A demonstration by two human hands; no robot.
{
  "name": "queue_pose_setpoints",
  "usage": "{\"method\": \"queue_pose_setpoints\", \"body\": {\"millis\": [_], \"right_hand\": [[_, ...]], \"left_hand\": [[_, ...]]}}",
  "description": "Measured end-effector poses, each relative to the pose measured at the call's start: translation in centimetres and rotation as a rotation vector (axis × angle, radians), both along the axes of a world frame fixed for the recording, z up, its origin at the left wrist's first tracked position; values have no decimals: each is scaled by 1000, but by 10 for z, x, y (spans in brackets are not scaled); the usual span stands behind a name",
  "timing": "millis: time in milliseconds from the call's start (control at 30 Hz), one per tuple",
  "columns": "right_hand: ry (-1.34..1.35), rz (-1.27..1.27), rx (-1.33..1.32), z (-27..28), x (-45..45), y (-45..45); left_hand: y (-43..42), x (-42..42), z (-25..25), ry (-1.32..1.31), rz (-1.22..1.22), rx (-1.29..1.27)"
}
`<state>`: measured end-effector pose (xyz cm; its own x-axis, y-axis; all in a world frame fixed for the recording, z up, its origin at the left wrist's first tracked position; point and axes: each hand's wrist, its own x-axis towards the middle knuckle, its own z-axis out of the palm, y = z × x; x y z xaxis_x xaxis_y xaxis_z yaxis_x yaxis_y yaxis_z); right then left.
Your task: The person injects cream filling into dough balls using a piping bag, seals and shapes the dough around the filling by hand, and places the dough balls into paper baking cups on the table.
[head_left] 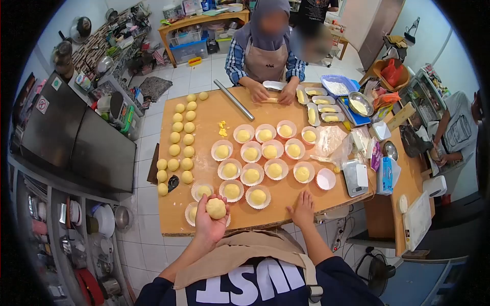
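My left hand [210, 224] is raised over the table's near edge, its fingers curled round a pale yellow dough ball [216, 208]. Partly behind it, paper cups [191, 213] sit on the wooden table [286, 217]. My right hand [303, 208] lies flat on the tabletop, fingers spread, holding nothing. Between and beyond my hands, several white paper cups each hold a dough ball [258, 197]. One cup [325, 179] near my right hand has no dough in it. Uncovered dough balls [187, 163] form rows along the left side.
Across the table, a co-worker's hands [259, 94] handle dough near a metal rolling pin [234, 100]. Filled oblong moulds [312, 114] stand beside a blue tray [334, 85]. To the right are a scale [356, 178], a tissue pack [386, 176] and a metal bowl [360, 104].
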<state>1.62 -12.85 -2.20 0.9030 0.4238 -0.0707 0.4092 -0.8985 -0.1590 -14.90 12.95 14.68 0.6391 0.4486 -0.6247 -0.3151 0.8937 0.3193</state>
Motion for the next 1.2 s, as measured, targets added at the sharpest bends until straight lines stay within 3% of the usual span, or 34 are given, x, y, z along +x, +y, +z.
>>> {"method": "queue_pose_setpoints", "body": {"millis": [100,200,367,500,600,700,800,1000,1100,1200], "right_hand": [[47,133,9,22,12,-10],[108,111,346,22,37,-33],[189,32,346,37,74,-65],[200,71,350,64,96,-86],[109,162,610,51,117,-103],[166,186,567,56,135,-113],[193,185,353,78,150,-113],[81,254,470,74,169,-108],[162,237,402,75,178,-103],[82,456,616,71,190,-99]], "left_hand": [[-9,10,-8,4,6,25],[-22,27,-27,8,-37,75],[-61,68,-25,95,-108,52],[-90,102,-38,-72,-215,88],[-114,128,-34,-18,-183,50],[-129,142,-32,-122,-208,90],[-138,150,-21,-79,-186,86],[-143,150,-26,-69,-175,187],[-144,152,-44,56,-255,390],[-146,155,-81,196,-291,530]]}}
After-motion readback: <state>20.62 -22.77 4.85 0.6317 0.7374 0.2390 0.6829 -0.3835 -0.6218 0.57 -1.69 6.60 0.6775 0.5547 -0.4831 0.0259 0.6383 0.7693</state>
